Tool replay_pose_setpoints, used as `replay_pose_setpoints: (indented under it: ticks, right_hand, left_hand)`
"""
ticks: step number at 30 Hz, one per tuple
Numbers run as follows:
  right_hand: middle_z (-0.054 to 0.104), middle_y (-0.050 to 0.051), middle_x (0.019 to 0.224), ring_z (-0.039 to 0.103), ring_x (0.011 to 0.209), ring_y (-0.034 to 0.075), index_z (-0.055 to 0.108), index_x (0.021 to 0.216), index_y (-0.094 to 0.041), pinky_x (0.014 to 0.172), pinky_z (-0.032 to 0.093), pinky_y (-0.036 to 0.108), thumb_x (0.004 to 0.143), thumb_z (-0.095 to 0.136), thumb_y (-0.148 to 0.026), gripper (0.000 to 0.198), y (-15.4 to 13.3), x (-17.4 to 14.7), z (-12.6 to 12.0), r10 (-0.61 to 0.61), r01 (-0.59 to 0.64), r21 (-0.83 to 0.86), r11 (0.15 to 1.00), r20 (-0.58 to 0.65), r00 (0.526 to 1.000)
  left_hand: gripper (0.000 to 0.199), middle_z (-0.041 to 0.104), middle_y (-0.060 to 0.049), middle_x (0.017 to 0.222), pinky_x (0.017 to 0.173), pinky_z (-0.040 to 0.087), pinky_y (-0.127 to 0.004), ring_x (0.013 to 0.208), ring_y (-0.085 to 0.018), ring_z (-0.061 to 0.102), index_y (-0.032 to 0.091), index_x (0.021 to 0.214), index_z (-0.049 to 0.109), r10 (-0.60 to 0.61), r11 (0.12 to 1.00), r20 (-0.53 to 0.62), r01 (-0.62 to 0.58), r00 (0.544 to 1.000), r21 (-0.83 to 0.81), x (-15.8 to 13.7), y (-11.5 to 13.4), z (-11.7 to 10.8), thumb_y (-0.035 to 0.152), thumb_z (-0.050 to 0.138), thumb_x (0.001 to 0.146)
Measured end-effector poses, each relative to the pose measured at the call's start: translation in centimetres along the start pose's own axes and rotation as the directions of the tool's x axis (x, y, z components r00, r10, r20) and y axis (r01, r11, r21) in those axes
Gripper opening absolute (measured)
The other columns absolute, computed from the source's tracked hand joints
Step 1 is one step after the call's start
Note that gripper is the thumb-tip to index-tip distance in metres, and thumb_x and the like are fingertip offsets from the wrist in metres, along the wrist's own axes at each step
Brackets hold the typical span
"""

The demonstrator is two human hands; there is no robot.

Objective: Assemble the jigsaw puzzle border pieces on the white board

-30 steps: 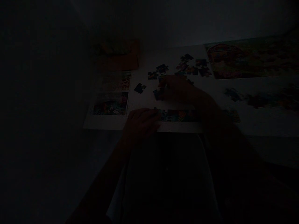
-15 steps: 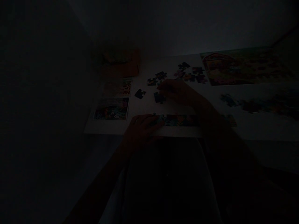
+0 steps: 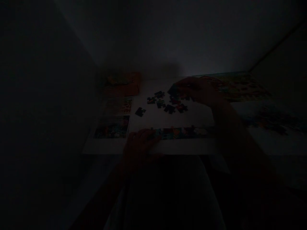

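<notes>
The picture is very dark. My left hand (image 3: 140,143) lies with fingers stretched out over the left end of a joined strip of jigsaw pieces (image 3: 179,133) along the table's near edge. Farther back, my right hand (image 3: 200,91) reaches over the loose pieces, its fingers pinched on a dark blue puzzle piece (image 3: 172,90). Beneath and left of that hand lie several loose pieces, among them a dark one (image 3: 169,109), a greenish one (image 3: 161,103) and a lone one (image 3: 140,111) to the left. My right forearm hides the strip's right end.
An orange box (image 3: 131,90) stands at the back left. Two picture cards (image 3: 112,127) lie in front of it. A farm picture sheet (image 3: 240,88) lies at the back right, with a pile of pieces (image 3: 275,118) before it. The white table (image 3: 103,146) meets a wall behind.
My right hand has moved right and back, now with a puzzle piece in its fingers. My left hand stays on the strip. The view has tilted up, so the table appears lower.
</notes>
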State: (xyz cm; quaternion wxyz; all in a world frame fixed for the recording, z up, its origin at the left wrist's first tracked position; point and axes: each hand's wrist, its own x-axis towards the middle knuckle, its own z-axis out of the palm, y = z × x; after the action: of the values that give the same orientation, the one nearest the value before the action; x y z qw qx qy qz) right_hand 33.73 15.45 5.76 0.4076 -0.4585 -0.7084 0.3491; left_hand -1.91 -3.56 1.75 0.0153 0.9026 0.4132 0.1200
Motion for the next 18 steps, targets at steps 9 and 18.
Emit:
replay_pose_setpoints:
  ticks: [9, 18]
  right_hand:
    - [0.084, 0.008, 0.106, 0.074, 0.082, 0.025, 0.083, 0.131, -0.031, 0.069, 0.063, 0.04, 0.098, 0.085, -0.062, 0.046, 2.6, -0.4, -1.2, 0.062, -0.059, 0.027, 0.998, -0.1, 0.993]
    - [0.079, 0.001, 0.098, 0.076, 0.088, 0.022, 0.065, 0.116, -0.031, 0.08, 0.066, 0.039, 0.089, 0.094, -0.059, 0.048, 2.2, -0.1, 1.3, 0.005, -0.014, 0.19, 0.982, 0.044, 0.999]
  left_hand:
    - [0.036, 0.085, -0.009, 0.121, 0.096, 0.06, -0.041, 0.109, -0.029, 0.079, 0.027, 0.127, 0.082, -0.268, 0.953, -0.132, 0.243, 0.954, -0.18, 14.4, -11.2, -2.9, 0.058, 0.077, 0.109]
    - [0.043, 0.082, -0.009, 0.101, 0.077, 0.053, -0.037, 0.088, -0.025, 0.074, 0.022, 0.116, 0.084, -0.357, 0.922, 0.025, 0.356, 0.934, -0.152, 16.4, -15.2, -0.3, 0.062, 0.07, 0.109]
